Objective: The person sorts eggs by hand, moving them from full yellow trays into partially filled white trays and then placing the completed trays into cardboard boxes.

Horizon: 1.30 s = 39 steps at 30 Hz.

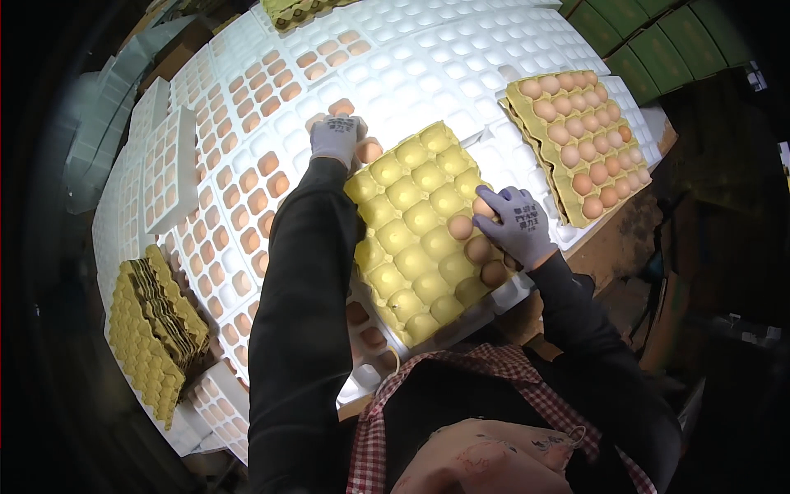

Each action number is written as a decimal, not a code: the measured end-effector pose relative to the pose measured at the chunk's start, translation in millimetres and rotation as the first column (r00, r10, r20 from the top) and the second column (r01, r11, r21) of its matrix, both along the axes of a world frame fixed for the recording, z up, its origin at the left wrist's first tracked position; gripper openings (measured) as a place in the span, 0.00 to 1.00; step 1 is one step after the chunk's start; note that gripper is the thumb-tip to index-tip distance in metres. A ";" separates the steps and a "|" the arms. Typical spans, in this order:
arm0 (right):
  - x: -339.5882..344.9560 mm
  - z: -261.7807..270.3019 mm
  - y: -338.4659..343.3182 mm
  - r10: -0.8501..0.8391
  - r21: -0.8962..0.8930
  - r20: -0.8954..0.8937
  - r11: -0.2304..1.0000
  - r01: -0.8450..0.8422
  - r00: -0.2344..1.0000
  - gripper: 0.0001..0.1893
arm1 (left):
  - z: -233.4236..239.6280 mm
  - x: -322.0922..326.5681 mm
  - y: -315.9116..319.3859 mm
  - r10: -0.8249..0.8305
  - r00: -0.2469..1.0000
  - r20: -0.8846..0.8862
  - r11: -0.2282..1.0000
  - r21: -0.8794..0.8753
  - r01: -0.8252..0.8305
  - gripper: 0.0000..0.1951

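Note:
A yellow molded-pulp egg tray (pixel 404 241) lies before me, with several brown eggs (pixel 478 250) along its right side and many bare cups. My right hand (pixel 521 225), in a grey glove, has thumb and forefinger around an egg (pixel 482 209) at that side. Reaching beyond the tray's upper left corner, my gloved left hand (pixel 336 136) is over the white foam egg trays (pixel 395 105). Eggs show around its fingers, one beyond them (pixel 340 106) and one at its right (pixel 369 150); whether it grips any is hidden.
A yellow tray full of eggs (pixel 580 142) sits at the right. Stacked yellow trays (pixel 154 333) stand at the lower left, near an upright foam piece (pixel 170 170). Foam trays holding eggs (pixel 247 204) cover the left. Green boxes (pixel 666 43) are beyond the upper right edge.

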State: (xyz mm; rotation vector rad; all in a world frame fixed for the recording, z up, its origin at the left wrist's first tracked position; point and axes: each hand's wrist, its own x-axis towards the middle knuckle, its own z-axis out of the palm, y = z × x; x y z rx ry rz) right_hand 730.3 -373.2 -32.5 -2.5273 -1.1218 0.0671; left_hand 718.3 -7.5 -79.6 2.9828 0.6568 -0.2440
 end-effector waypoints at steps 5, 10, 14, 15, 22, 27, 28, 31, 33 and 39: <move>24.1 3.1 -19.1 0.048 0.360 -0.723 0.877 0.318 0.689 0.25 | 26.2 -0.5 -27.7 0.136 0.989 0.062 0.982 -0.141 -0.126 0.17; 33.9 5.6 -71.2 0.311 0.442 -0.897 0.681 0.584 0.315 0.24 | 72.3 -70.2 -163.1 0.095 0.866 0.491 0.779 -0.578 0.242 0.18; -0.8 5.3 -48.9 0.058 -0.114 -0.256 0.989 -0.090 0.965 0.24 | 37.3 -101.5 -235.6 -0.117 0.907 0.404 0.938 -0.256 0.235 0.16; -4.6 3.0 -45.6 0.091 -0.142 -0.187 0.983 -0.119 0.978 0.25 | 29.3 -104.5 -240.4 -0.149 0.864 0.482 0.952 -0.166 0.257 0.16; 36.6 8.4 -102.8 0.361 0.453 -0.891 0.686 0.569 0.274 0.34 | 40.5 -122.9 -238.8 0.545 0.738 0.397 0.451 -0.881 0.141 0.16; 42.4 42.1 -87.3 0.325 0.224 -0.616 0.946 -0.236 0.717 0.32 | 54.3 -118.0 -275.2 -0.050 0.998 0.033 0.912 -0.406 0.059 0.28; 31.9 44.6 -79.1 0.416 -0.011 -0.303 0.898 -0.440 0.857 0.32 | 54.2 -118.2 -275.1 -0.058 0.997 0.041 0.903 -0.423 0.070 0.27; 5.8 18.5 -68.9 0.494 -0.375 0.050 0.815 -0.442 0.868 0.26 | 64.7 -132.7 -276.4 -0.018 0.950 0.311 0.886 -0.435 0.159 0.22; 6.6 17.3 -63.1 0.539 -0.402 0.025 0.777 -0.485 0.842 0.24 | 69.1 -142.7 -286.7 -0.091 0.954 0.287 0.953 -0.252 0.167 0.21; 45.7 58.0 -9.0 0.474 0.148 -0.274 0.881 -0.450 0.837 0.28 | 45.9 -143.7 -308.6 -0.194 0.966 0.170 0.976 -0.065 0.207 0.24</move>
